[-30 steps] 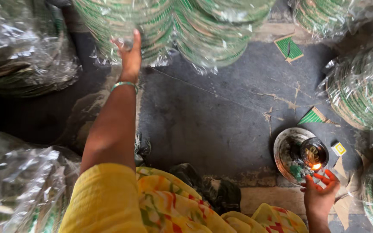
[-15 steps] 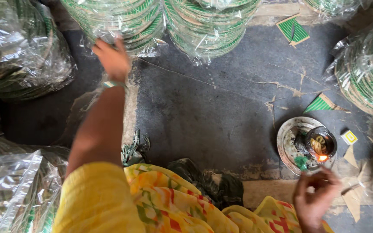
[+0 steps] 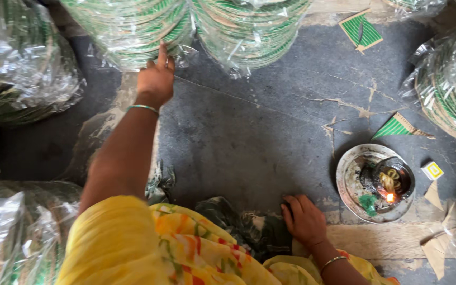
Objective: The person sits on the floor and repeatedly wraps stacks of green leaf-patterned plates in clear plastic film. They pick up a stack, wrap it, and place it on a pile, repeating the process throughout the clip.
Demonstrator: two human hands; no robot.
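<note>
The person wears a bright yellow garment with a short sleeve (image 3: 114, 237) over the left upper arm, and draped yellow cloth printed with green, red and orange floral shapes (image 3: 196, 245). Each wrist carries jewellery — a thin green-and-silver bangle (image 3: 142, 108) by the left hand (image 3: 155, 80), a slim silver bangle (image 3: 332, 262) by the right hand (image 3: 304, 219)

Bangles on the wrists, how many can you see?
2: one bangle on the left wrist, behind the left hand that reaches to the wrapped stacks; one bangle on the right wrist, behind the right hand on the floor. Sleeves may hide more.
</note>
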